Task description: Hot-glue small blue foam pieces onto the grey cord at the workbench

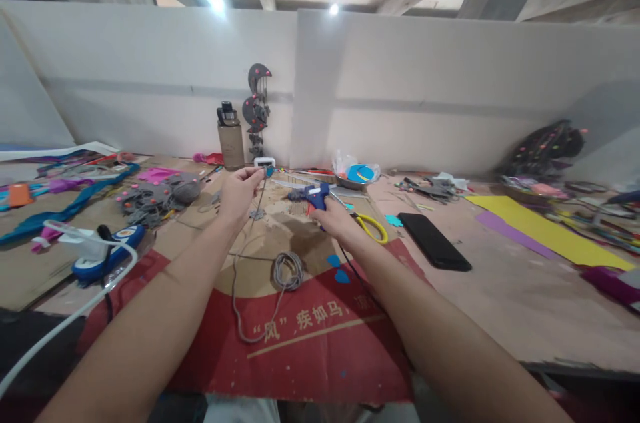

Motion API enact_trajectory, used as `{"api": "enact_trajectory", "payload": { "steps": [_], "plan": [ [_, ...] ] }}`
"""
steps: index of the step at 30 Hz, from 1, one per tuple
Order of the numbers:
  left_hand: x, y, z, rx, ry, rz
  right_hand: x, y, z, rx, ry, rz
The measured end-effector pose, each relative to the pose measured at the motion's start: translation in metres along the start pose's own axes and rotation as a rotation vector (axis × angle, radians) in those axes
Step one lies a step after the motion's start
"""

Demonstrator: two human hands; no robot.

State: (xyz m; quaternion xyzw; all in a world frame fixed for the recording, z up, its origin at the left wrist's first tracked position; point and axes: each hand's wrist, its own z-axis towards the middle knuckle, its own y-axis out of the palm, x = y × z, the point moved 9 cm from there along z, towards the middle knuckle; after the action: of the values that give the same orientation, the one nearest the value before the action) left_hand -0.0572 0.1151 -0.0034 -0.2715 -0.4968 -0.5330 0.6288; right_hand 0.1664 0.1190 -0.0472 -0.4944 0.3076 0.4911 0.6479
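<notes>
My left hand (239,192) is closed in a pinch, raised above the table. A small blue piece (270,171) shows at its fingertips, and a grey cord (288,271) hangs down from them to a loose coil on the red and brown cardboard (300,369). To the right, my right hand (337,219) is wrapped round a blue hot glue gun (316,193), whose nozzle points left toward the left hand. The gun's dark cable (353,264) trails under my right forearm. Two blue teardrop cut-outs (341,275) lie on the cardboard between my arms.
Yellow-handled scissors (374,228) and a black phone (434,241) lie right of my right hand. A bottle (231,143) stands at the back. On the left are a blue power strip (111,253) and grey yarn pieces (159,196). Yellow sheets (545,226) lie far right.
</notes>
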Motion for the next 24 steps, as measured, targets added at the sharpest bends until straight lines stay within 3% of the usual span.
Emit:
{"api": "enact_trajectory", "payload": {
  "steps": [4, 8, 11, 14, 17, 20, 24],
  "plan": [
    [0.021, 0.003, -0.009, 0.014, 0.171, 0.222, 0.004, -0.010, 0.001, 0.042, 0.026, -0.208],
    [0.042, 0.008, -0.021, 0.012, 0.340, 0.432, -0.036, -0.020, -0.011, 0.178, -0.157, -0.420],
    [0.060, 0.016, -0.032, -0.007, 0.530, 0.563, -0.058, -0.003, -0.014, 0.104, -0.199, -0.153],
    [0.071, 0.028, -0.042, -0.063, 0.730, 0.702, -0.065, 0.025, -0.009, -0.010, -0.095, 0.351],
    [0.071, 0.035, -0.046, -0.099, 0.815, 0.794, -0.063, 0.049, -0.004, -0.056, 0.035, 0.651],
    [0.069, 0.035, -0.046, -0.083, 0.823, 0.834, -0.058, 0.051, -0.001, 0.005, 0.062, 0.644],
    [0.065, 0.031, -0.042, -0.030, 0.690, 0.782, -0.065, 0.036, -0.003, 0.090, -0.100, 0.398]
  ]
}}
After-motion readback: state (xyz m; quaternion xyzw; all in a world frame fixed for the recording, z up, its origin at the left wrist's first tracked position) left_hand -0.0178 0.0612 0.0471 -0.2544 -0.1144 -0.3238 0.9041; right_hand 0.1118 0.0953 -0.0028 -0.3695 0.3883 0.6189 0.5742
